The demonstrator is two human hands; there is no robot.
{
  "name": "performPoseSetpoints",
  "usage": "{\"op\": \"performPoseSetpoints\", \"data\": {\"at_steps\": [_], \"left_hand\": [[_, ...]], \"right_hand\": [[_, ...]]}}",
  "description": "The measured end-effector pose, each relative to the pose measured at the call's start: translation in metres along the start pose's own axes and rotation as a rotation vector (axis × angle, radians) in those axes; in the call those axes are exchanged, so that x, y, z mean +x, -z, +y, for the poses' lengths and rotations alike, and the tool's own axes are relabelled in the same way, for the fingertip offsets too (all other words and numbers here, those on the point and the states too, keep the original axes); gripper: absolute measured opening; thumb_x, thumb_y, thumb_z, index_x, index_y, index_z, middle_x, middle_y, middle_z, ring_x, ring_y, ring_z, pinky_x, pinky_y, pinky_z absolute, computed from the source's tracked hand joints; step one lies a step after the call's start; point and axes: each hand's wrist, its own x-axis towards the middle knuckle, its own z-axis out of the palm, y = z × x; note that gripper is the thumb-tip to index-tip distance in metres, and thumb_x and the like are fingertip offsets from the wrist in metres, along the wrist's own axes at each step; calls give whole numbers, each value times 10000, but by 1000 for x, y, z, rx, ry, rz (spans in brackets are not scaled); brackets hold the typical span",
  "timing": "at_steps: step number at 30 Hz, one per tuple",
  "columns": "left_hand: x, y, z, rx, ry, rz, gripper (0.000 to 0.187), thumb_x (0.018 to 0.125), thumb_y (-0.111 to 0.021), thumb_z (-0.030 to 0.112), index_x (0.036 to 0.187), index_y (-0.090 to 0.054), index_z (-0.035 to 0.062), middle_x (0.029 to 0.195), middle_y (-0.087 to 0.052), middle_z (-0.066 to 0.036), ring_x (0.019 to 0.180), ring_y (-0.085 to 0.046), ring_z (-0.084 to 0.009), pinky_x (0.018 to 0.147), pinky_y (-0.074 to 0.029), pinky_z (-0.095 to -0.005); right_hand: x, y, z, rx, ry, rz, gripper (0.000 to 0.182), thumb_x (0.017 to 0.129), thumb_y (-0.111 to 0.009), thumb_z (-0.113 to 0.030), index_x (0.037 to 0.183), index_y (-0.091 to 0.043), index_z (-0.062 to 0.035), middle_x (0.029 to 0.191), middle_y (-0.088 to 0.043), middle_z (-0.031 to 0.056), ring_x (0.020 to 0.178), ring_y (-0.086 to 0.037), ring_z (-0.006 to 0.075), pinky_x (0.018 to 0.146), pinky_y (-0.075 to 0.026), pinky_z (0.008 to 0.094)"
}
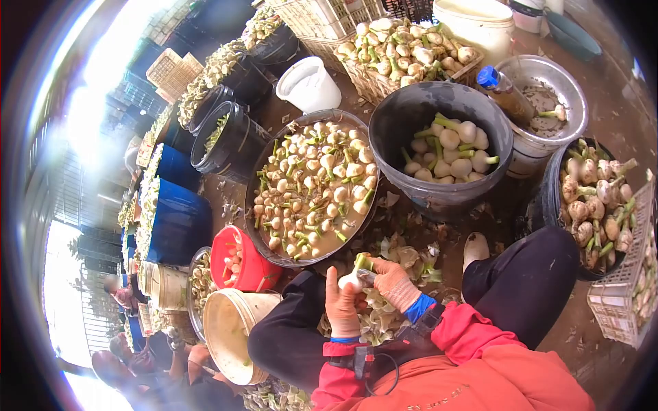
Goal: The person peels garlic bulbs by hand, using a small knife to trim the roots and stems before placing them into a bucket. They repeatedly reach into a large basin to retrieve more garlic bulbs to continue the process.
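Note:
My left hand [343, 305], in an orange-tinted glove with one finger raised, is closed on a white garlic bulb [351, 280] with a short green stem. At the stem side my right hand [393, 283], gloved too, is closed around a small knife [367, 277]; only a bit of its grey blade shows. Both hands meet in front of my lap, over a heap of peeled-off skins [377, 316]. Just beyond them stands a wide basin [251, 222] of garlic bulbs in murky water. To its right, a dark bucket [439, 194] contains clean white bulbs with green stems.
Unpeeled garlic fills a black tub [550, 198] at right and a crate [358, 81] behind. A bottle with a blue cap [488, 77] leans in a metal bowl [579, 103]. A red basin [267, 275] and cream bucket [223, 335] stand at left. Other people [147, 359] sit lower left.

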Motion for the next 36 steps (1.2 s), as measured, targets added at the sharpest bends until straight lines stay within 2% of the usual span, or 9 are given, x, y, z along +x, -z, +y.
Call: {"op": "performPoseSetpoints", "data": {"at_steps": [5, 9, 12, 13, 17, 19, 27, 31, 36], "left_hand": [[30, 6, 12, -189, 487, 48, 489, 892, -523, 485, 1163, -550, 80, 659, -560, -19, 400, -444, -84, 351, -352, -193], [37, 16, -12, 176, 65, 166, 607, 834, -609, 499, 1191, -489, 23, 838, -577, -50, 631, -562, -121, 505, -459, -224], [8, -8, -11, 475, -223, 82, 912, 710, -777, 413, 1345, -289, -21, 1189, -429, -125, 1079, -445, -198, 935, -382, -305], [19, -4, -22, 615, -396, 119, 828, 734, -756, 415, 1304, -341, -18, 1116, -476, -109, 986, -491, -182, 847, -434, -283], [27, -4, -4, 146, -77, 268, 355, 854, -634, 382, 942, -548, 49, 795, -564, -34, 626, -531, -98, 507, -443, -219], [25, 4, -1, -45, 62, 164, 340, 865, -614, 382, 963, -567, 59, 836, -593, -46, 675, -567, -121, 497, -454, -233], [8, 22, 4, -640, 257, -8, 279, 879, -585, 192, 1117, -554, 51, 1070, -600, -94, 951, -603, -256, 791, -532, -365], [10, 25, 1, -705, 106, -37, 375, 851, -576, 83, 1214, -484, 68, 1128, -557, -114, 1001, -572, -262, 911, -468, -430], [7, 19, -10, -189, -131, -74, 576, 804, -661, 113, 1306, -387, 44, 1163, -486, -51, 1034, -496, -165, 893, -434, -313]], "right_hand": [[-7, -2, -10, 193, -38, -35, 364, 807, -567, 20, 1168, -585, -26, 1038, -641, 69, 934, -578, 113, 831, -460, 251], [4, 2, 4, -33, 1, 73, 398, 774, -594, -14, 1171, -576, -34, 1025, -643, 99, 951, -600, 167, 826, -475, 284], [-11, -8, -23, -343, 159, 16, 398, 779, -588, -42, 1176, -561, -42, 1040, -635, 148, 955, -611, 230, 833, -468, 302], [-11, -10, -17, -345, 152, 7, 398, 779, -588, -42, 1176, -561, -42, 1040, -635, 148, 955, -611, 230, 833, -468, 302], [-7, -12, -2, -479, 270, -16, 409, 800, -585, -69, 1205, -534, -60, 1083, -613, 175, 1012, -595, 281, 859, -452, 308], [0, -1, -5, -354, 206, 53, 414, 807, -577, -55, 1219, -529, -67, 1105, -607, 176, 1024, -591, 274, 869, -449, 301], [37, 60, 17, -12, 71, 439, 454, 790, -548, 14, 1228, -552, -106, 1099, -625, 113, 1005, -583, 167, 856, -449, 258], [20, 38, 8, -814, 52, 54, 437, 818, -668, -173, 1222, -541, -65, 1175, -597, 110, 1031, -572, 165, 906, -435, 272], [-11, -6, -33, 113, -216, -291, 488, 834, -583, 13, 1302, -452, -28, 1245, -525, 57, 1089, -539, 165, 918, -462, 276]]}}
